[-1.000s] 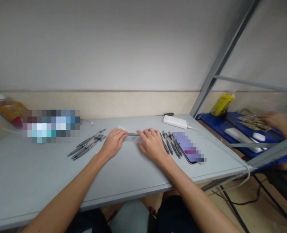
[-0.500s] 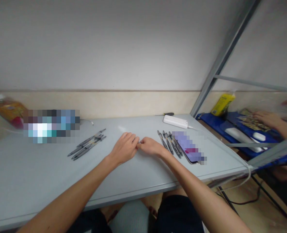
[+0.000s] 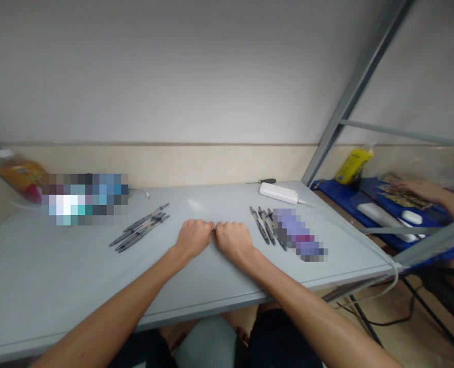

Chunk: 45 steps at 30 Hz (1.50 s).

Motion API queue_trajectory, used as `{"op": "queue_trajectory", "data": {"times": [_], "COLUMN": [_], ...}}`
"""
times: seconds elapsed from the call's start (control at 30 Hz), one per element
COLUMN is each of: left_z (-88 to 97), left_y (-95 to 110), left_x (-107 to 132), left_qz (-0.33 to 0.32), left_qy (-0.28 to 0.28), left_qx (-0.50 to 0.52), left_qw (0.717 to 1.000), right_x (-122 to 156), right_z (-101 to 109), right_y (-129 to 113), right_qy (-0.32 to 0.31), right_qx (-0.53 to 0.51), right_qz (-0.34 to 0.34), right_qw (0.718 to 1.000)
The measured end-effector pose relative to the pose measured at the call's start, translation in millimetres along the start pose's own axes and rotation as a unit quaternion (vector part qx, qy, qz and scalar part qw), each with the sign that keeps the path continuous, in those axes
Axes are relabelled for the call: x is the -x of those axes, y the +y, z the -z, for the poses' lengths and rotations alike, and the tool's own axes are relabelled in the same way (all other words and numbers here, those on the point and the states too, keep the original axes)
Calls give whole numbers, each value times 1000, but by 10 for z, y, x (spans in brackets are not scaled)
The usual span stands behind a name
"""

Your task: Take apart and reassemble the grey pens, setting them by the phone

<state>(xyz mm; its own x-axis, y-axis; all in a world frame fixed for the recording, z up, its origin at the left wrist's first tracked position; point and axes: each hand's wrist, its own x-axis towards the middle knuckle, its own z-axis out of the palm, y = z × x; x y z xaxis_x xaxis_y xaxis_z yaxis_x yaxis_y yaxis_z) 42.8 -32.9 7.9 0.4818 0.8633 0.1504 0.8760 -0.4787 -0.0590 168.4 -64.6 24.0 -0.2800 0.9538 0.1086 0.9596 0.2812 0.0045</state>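
My left hand [image 3: 194,238] and my right hand [image 3: 233,240] meet over the middle of the table, both closed, knuckles up. Between them shows a short dark bit of a pen [image 3: 213,230]; the fists hide nearly all of it. To the left lies a loose bundle of grey and black click pens [image 3: 140,227], slanting up to the right. Several similar pens [image 3: 265,225] lie side by side to the right of my right hand, close to a blurred-out phone [image 3: 298,232].
A white power strip [image 3: 278,193] and a screwdriver [image 3: 267,181] are at the table's back right. A bottle [image 3: 22,171] stands back left beside a pixelated object [image 3: 85,199]. Beyond the metal post [image 3: 359,92], another person's hand [image 3: 422,189] works over a blue table [image 3: 368,191].
Both hands have turned from a looser finger grip to closed fists held side by side. Less of the pen shows between them. The pens on the table lie as before.
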Motion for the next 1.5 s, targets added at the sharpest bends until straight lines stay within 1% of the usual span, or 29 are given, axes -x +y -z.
{"op": "queue_trajectory", "data": {"times": [0.07,0.13,0.2,0.3,0.4,0.47,0.53,0.6,0.67,0.73,0.77,0.83,0.93,0.97,1.03,1.13,1.3,1.37,1.5], "left_z": [13,23,29,26,1,-26,-55,-78,-87,-85,-81,-79,-100,-113,-142,-174,-179,-171,-162], "left_y": [1,-14,-52,-144,-232,-267,-285,-294,-298,-299,-299,-298,-301,-305,-318,-344,-369,-368,-359], "left_x": [2,6,8,-7,-41,-64,-78,-81,-78,-75,-75,-82,-102,-109,-122,-132,-126,-122,-128], "left_qz": [14,11,-18,-81,-122,-131,-122,-97,-60,-28,-18,-13,-8,-3,8,14,20,27,49], "left_qy": [-17,-10,38,132,165,166,158,134,102,85,87,103,112,109,100,92,84,83,75], "left_qx": [4,20,50,99,142,165,188,229,288,347,377,445,546,567,590,597,599,592,564], "left_qw": [1000,1000,998,983,968,963,962,959,950,934,922,889,830,817,801,797,796,802,821], "right_x": [-14,-33,-57,-93,-108,-102,-88,-72,-59,-50,-46,-40,-38,-40,-48,-64,-82,-83,-69], "right_z": [-25,-51,-62,-41,-17,-20,-38,-59,-72,-73,-69,-54,-21,-10,10,25,11,9,52], "right_y": [6,24,62,149,214,217,193,162,144,145,152,179,238,258,292,311,279,272,284], "right_qy": [14,29,38,33,20,14,12,13,24,42,51,62,65,64,56,46,35,42,58], "right_qx": [9,14,16,20,20,15,9,7,11,13,13,9,3,0,-9,-25,-34,-31,-21], "right_qz": [9,6,-18,-66,-72,-65,-64,-59,-48,-38,-38,-44,-33,-22,-3,9,3,7,26], "right_qw": [1000,999,999,997,997,998,998,998,998,998,998,997,997,998,998,999,999,999,998]}}
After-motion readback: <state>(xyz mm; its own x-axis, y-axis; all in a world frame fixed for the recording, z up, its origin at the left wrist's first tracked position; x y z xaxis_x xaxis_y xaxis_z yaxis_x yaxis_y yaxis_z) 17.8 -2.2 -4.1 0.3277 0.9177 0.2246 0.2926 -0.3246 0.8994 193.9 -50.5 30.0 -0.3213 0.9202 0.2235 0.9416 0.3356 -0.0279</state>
